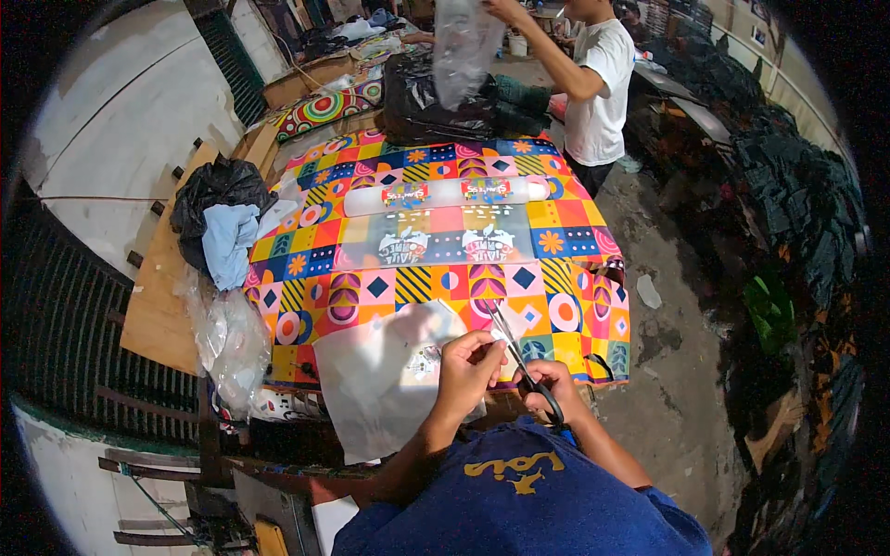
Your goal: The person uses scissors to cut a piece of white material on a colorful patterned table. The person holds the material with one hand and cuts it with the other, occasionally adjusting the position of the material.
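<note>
My right hand (pixel 549 387) grips a pair of scissors (pixel 512 345) by its dark handles. Its metal blades point away from me, over the patterned cloth. Just left of the blades, my left hand (pixel 470 366) is closed in a pinch on a small white piece (pixel 502 350), whose kind I cannot make out. A translucent plastic sheet (pixel 366 389) with a small print lies partly beneath my left hand and hangs over the table's near edge. Beyond my hands, a roll of printed clear plastic film (pixel 366 200) lies across the table, part of it unrolled toward me.
A colourful geometric cloth (pixel 320 289) covers the table. Black bags (pixel 209 190), a light blue cloth (pixel 230 243) and clear plastic (pixel 232 347) crowd the left side. At the far end a person in a white shirt (pixel 601 93) lifts clear plastic. Dark heaped material (pixel 788 199) lies right.
</note>
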Motion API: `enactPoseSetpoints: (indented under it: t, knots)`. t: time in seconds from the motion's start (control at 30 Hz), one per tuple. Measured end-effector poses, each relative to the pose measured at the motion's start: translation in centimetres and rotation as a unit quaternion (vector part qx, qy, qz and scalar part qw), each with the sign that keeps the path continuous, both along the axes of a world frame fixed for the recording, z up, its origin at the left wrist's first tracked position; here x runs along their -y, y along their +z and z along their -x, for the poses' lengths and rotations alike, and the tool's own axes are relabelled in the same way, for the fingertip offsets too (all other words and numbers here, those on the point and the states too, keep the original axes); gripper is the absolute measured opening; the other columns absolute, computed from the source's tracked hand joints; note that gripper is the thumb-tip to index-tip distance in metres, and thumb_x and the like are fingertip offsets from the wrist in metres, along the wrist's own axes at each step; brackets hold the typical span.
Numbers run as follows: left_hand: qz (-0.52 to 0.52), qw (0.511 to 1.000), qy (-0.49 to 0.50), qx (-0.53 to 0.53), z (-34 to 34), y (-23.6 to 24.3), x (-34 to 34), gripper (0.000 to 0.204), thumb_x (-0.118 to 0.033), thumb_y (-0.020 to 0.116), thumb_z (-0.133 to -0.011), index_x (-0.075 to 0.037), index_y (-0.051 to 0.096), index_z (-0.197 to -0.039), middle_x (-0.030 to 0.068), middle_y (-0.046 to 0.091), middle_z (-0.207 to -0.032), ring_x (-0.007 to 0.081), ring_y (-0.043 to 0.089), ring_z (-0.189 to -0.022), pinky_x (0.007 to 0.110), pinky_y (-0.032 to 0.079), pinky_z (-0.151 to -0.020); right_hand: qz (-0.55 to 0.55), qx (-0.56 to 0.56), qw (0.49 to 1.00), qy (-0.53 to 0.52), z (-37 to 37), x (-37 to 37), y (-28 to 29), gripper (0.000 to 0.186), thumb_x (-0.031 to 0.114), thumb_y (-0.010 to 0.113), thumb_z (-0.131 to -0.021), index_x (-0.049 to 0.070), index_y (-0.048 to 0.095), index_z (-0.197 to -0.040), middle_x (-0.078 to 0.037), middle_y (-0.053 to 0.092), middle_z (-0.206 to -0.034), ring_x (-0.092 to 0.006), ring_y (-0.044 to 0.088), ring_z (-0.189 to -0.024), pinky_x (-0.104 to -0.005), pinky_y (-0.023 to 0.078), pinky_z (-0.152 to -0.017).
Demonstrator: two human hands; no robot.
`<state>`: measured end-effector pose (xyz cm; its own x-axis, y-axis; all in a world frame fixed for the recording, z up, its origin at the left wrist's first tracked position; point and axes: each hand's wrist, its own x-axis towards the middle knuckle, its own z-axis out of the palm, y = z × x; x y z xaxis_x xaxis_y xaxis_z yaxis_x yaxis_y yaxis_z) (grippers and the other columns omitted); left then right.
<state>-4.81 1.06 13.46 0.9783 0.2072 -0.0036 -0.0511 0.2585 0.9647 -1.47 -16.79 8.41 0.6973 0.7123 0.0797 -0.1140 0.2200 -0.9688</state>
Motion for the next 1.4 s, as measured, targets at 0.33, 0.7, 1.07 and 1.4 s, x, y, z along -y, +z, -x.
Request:
enactPoseSetpoints:
  t: [0.33, 0.7, 1.07, 1.4]
  knots:
    - [-0.018, 0.999, -0.039, -0.029, -0.3, 0.0, -1.1, 0.01, -0.005, 0.059, -0.086, 0.001, 0.058, -0.077, 0.0034, 0.057, -0.063, 0.0047, 0.044, -0.044, 0.02, 0.033, -0.04, 0.013, 0.012, 1.0, 0.014, -0.4, 0.2, 0.0, 0.035, 0.023, 0.076, -0.074, 0.001, 0.059, -0.095, 0.003, 0.055, -0.069, -0.0035, 0.046, -0.059, -0.0197, 0.036, -0.052]
    - [-0.032, 0.996, -0.073, -0.044, -0.6, -0.5, -1.9, 0.007, -0.004, 0.06, -0.085, 0.001, 0.059, -0.08, 0.0035, 0.057, -0.063, 0.004, 0.044, -0.044, 0.019, 0.032, -0.039, 0.007, -0.044, 0.999, 0.02, 0.0, 0.0, 0.1, 0.035, 0.021, 0.076, -0.074, 0.001, 0.059, -0.097, 0.002, 0.058, -0.072, -0.0033, 0.047, -0.058, -0.0194, 0.037, -0.051]
    - [-0.035, 0.991, -0.108, -0.064, -0.4, -0.3, -2.5, 0.008, -0.005, 0.061, -0.085, 0.003, 0.059, -0.081, 0.0051, 0.058, -0.065, 0.0042, 0.045, -0.044, 0.018, 0.033, -0.039, 0.004, -0.039, 0.999, 0.026, 0.3, -0.1, 0.1, 0.033, 0.017, 0.075, -0.076, 0.002, 0.058, -0.099, 0.001, 0.058, -0.07, -0.0038, 0.046, -0.053, -0.0196, 0.035, -0.048]
    - [-0.042, 0.984, -0.14, -0.097, -0.4, -0.1, -2.9, 0.01, -0.005, 0.06, -0.085, 0.002, 0.06, -0.078, 0.0042, 0.058, -0.063, 0.004, 0.045, -0.044, 0.018, 0.032, -0.039, 0.019, -0.011, 1.0, 0.021, 0.3, -0.1, -0.2, 0.03, 0.015, 0.074, -0.076, 0.002, 0.058, -0.099, 0.002, 0.056, -0.068, -0.0037, 0.045, -0.052, -0.0197, 0.034, -0.048]
